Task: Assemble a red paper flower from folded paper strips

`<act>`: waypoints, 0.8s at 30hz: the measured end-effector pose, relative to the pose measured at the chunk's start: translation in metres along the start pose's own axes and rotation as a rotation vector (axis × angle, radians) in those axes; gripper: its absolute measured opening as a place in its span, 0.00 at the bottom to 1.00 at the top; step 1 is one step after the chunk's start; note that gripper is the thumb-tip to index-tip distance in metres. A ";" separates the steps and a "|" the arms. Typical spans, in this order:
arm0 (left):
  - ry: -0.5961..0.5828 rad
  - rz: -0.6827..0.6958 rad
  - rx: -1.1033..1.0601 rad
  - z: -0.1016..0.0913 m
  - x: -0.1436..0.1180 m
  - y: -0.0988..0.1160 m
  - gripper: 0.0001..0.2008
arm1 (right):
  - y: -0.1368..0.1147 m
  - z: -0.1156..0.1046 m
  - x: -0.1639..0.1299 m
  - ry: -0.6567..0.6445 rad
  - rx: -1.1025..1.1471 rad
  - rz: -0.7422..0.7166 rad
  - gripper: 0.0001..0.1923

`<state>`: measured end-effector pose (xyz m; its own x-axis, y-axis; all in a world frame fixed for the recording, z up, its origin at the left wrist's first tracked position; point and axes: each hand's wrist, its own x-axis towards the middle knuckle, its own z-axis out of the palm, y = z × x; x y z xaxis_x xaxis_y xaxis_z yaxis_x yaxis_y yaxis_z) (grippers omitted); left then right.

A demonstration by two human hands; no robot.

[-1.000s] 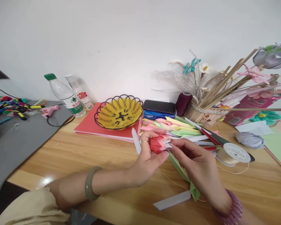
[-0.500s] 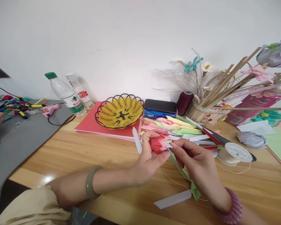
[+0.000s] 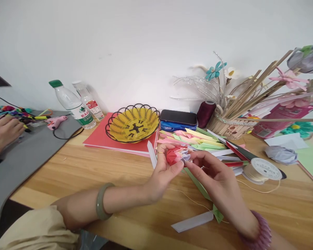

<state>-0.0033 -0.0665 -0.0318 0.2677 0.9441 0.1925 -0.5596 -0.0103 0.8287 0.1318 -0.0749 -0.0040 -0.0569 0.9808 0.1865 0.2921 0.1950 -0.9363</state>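
My left hand [image 3: 163, 172] grips a bundle of folded paper pieces [image 3: 175, 155], red with pink and white tips, just above the wooden table [image 3: 78, 170]. My right hand [image 3: 214, 173] pinches the same bundle from the right at its white tips. A long green folded strip [image 3: 202, 191] runs down under my right hand to the table, beside a white folded strip [image 3: 191, 222]. A thin thread [image 3: 187, 198] trails across the table below the hands.
Behind lie several folded paper strips [image 3: 203, 143], a yellow wire basket [image 3: 133, 124] on red sheets, a thread spool [image 3: 262, 169], two water bottles [image 3: 73, 104], a black case [image 3: 177, 118] and a holder of paper flowers [image 3: 232, 128]. Another person's hand [image 3: 2, 133] rests at the left by markers.
Both my hands lifted the paper bundle slightly and turned it. The other person's hand at the left edge moved further into view onto the grey mat.
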 end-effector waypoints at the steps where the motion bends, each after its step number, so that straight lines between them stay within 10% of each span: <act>1: 0.003 0.000 -0.002 0.000 0.001 0.001 0.15 | 0.000 -0.001 0.000 -0.014 -0.048 -0.022 0.11; 8: 0.074 -0.180 0.430 -0.011 0.016 0.010 0.10 | 0.001 -0.011 0.009 -0.142 -0.233 -0.027 0.10; 17: -0.202 0.273 1.238 -0.018 0.017 0.028 0.04 | 0.007 -0.016 0.011 -0.331 -0.386 -0.119 0.09; 24: -0.293 0.168 1.350 -0.020 0.023 0.033 0.05 | 0.011 -0.017 0.015 -0.361 -0.407 -0.128 0.10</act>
<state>-0.0312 -0.0389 -0.0104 0.5199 0.7990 0.3021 0.5353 -0.5804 0.6137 0.1508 -0.0578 -0.0066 -0.4189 0.9013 0.1105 0.6021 0.3668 -0.7091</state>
